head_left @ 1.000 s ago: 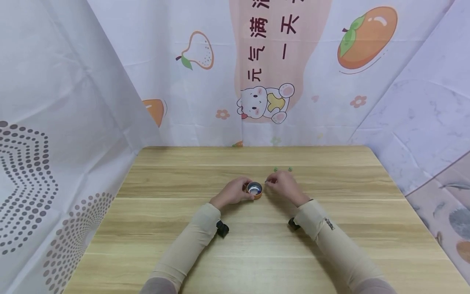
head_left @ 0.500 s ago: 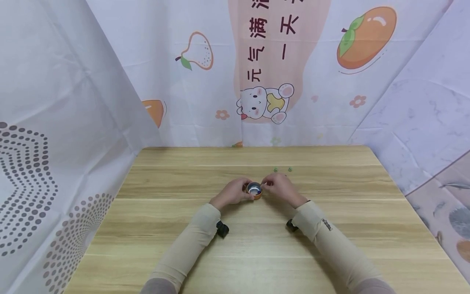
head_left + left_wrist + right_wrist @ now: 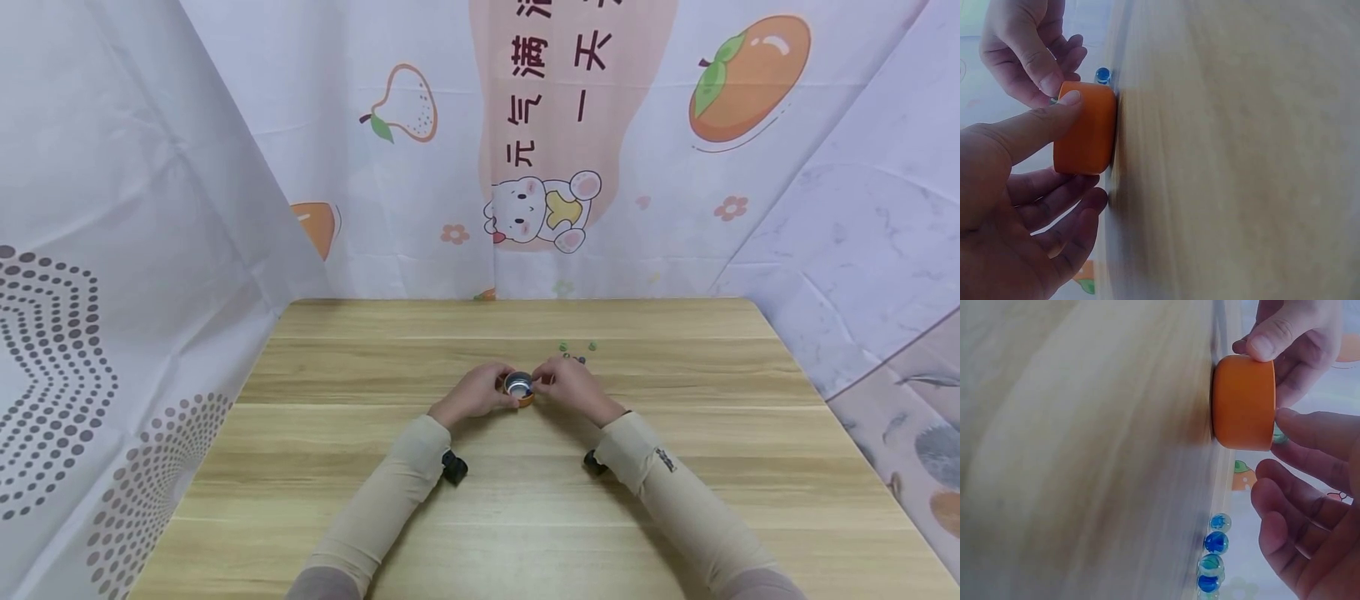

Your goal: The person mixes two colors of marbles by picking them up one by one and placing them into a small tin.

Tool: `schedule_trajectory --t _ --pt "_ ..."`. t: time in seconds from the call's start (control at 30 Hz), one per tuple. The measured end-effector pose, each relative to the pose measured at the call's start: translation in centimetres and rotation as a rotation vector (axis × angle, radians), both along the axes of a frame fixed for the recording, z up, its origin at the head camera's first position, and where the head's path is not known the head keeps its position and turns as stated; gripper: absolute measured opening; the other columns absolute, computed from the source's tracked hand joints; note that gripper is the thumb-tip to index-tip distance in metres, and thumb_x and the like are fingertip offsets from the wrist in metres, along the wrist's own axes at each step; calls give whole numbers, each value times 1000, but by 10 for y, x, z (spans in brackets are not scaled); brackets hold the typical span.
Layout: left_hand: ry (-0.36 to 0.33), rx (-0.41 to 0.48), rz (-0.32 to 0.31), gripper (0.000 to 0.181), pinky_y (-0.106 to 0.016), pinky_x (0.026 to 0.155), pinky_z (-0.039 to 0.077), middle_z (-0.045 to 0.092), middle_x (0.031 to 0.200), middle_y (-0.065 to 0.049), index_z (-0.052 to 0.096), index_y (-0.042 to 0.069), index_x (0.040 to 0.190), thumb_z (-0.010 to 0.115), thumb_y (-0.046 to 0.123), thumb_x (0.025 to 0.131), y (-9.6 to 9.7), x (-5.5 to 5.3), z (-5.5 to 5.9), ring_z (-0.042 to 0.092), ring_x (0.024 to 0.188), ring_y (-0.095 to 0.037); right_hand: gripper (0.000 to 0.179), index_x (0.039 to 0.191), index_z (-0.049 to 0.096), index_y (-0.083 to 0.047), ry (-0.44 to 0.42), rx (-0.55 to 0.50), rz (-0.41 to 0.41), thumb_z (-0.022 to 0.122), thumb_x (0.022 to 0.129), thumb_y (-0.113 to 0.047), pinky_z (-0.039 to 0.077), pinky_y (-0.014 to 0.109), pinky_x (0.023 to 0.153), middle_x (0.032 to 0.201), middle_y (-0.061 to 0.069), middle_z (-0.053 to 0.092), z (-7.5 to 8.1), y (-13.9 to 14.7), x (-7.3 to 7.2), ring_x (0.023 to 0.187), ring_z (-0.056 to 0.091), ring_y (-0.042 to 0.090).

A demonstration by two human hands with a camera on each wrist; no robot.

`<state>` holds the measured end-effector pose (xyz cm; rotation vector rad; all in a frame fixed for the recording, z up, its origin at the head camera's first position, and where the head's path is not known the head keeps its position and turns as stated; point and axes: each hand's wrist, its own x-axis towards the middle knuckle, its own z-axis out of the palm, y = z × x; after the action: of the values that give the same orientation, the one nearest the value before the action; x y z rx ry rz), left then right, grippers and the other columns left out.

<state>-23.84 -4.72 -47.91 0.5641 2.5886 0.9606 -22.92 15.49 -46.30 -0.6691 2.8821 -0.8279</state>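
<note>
A wood-grain table (image 3: 480, 517) is seen from above. On it, a round orange tin (image 3: 1244, 403), standing upright, is gripped at its side by the thumb and fingers of the left hand (image 3: 478, 390). By the right hand (image 3: 573, 387), just across the tin, a greenish glass marble (image 3: 1279, 435) is pinched between thumb and forefinger at the rim. Beyond that hand, blue and green marbles (image 3: 1216, 542) are grouped on the tabletop.

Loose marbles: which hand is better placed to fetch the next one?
Probably the right hand, once it releases the pinched marble; the loose marbles lie nearer it, while the left hand holds the orange cup.
</note>
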Motion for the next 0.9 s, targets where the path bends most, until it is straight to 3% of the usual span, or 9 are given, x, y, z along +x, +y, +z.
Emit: schedule_trajectory --t 0.77,0.9 --pt "6 8 -14 53 -37 93 49 66 116 -6 60 6 129 79 24 83 0 0 1 61 104 -19 17 98 74 -4 -43 -55 -44 69 90 -19 50 32 69 87 7 70 1 16 -3 77 60 16" --pt "6 6 -8 53 -37 94 48 66 116 -6 60 6 129 79 24 83 -1 0 2 61 103 -18 17 98 75 -5 -43 -50 -47 69 90 -19 53 37 77 99 11 72 0 18 -3 86 64 21"
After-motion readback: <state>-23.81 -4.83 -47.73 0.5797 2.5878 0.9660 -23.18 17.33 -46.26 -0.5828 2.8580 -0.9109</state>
